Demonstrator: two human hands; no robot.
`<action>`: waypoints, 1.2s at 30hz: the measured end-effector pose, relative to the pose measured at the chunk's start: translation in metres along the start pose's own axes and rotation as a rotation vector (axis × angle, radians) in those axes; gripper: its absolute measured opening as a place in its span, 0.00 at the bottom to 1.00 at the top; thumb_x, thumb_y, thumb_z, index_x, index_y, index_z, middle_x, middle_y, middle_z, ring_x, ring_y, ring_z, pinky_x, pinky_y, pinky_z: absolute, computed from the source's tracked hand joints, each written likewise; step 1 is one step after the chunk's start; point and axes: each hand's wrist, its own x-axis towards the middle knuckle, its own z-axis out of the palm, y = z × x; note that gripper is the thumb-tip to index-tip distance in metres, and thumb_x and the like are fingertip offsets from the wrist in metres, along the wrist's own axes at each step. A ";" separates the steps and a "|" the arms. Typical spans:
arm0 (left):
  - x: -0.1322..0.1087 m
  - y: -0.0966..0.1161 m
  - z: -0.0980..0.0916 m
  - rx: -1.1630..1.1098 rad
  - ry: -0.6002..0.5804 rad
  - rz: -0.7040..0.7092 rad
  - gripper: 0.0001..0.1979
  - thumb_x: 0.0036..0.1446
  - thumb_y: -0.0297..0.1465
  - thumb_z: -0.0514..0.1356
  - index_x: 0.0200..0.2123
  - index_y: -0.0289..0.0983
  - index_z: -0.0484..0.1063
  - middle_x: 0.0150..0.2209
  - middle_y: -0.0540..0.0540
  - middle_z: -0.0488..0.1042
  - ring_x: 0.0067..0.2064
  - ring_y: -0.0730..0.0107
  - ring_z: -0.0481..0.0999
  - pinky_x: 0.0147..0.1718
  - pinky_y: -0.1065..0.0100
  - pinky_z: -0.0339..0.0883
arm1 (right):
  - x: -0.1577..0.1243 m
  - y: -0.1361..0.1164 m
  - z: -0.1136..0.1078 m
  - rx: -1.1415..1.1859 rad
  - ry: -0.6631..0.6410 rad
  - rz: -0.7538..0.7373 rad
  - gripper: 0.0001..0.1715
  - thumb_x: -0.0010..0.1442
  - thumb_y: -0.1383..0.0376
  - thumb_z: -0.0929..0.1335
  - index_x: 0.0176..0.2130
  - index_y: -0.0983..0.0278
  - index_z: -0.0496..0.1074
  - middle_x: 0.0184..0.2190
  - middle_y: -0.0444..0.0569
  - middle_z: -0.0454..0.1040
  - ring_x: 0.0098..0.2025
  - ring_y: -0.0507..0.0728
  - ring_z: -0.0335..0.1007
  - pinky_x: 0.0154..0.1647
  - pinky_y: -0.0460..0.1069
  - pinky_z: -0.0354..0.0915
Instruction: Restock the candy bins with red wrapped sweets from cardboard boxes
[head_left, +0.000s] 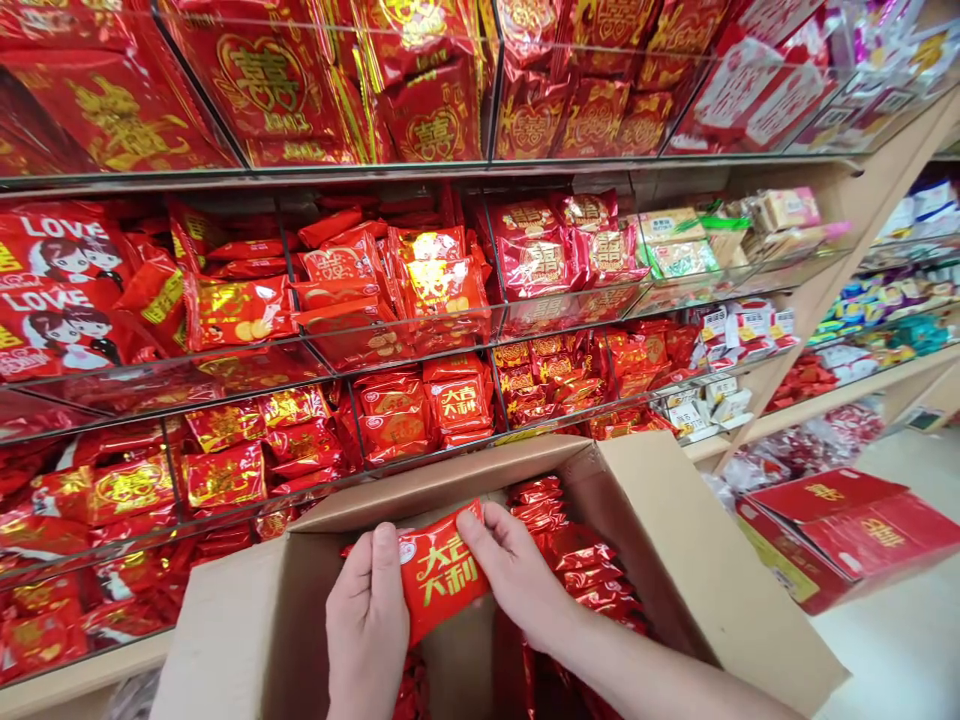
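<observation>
Both my hands hold one red snack packet [441, 577] with gold characters, just above an open cardboard box [675, 540]. My left hand [367, 620] grips its left edge, fingers curled round it. My right hand [517, 575] pinches its upper right edge. Inside the box, along the right side, stands a row of several more red packets [577, 560]. Under the held packet more red wrappers show dimly at the box bottom.
Tiered shelves with clear dividers [420, 340] hold heaps of red and gold packets directly behind the box. A bin of matching red packets [457, 405] sits just above the box flap. A red carton [847, 535] lies on the floor at the right.
</observation>
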 end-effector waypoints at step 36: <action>0.078 0.029 -0.058 0.824 0.132 0.340 0.15 0.48 0.41 0.54 0.38 0.41 0.70 0.34 0.52 0.75 0.30 0.69 0.74 0.33 0.68 0.67 | 0.137 -0.087 -0.065 -1.647 0.001 -0.950 0.26 0.48 0.66 0.72 0.46 0.69 0.64 0.58 0.58 0.58 0.61 0.64 0.48 0.56 0.58 0.53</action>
